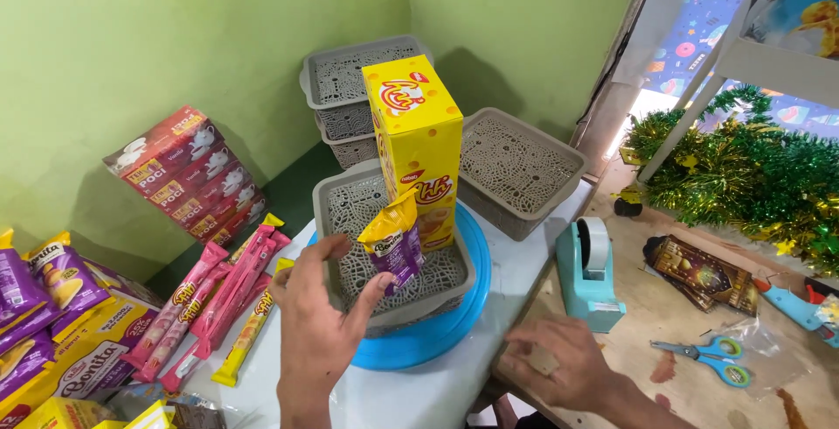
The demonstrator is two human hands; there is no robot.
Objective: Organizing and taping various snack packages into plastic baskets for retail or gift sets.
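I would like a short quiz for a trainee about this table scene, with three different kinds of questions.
1. True or false: the left hand holds a purple snack packet inside the grey basket.
2. What does the right hand rest on: A wooden table, B scissors, C tape dispenser?
3. Which tall thing stands in the same basket?

Key: 1 true; 2 A; 3 the yellow box.

The place looks like a small home workroom for packing snack gift baskets. Plain green walls [131, 36] close in a white surface [419, 394] crowded with stacked red tea boxes [188, 176], purple and yellow snack packets [52, 307], empty grey plastic baskets [524, 167], a teal tape dispenser [590, 276], green tinsel garland [752, 176] and scissors [703, 355].
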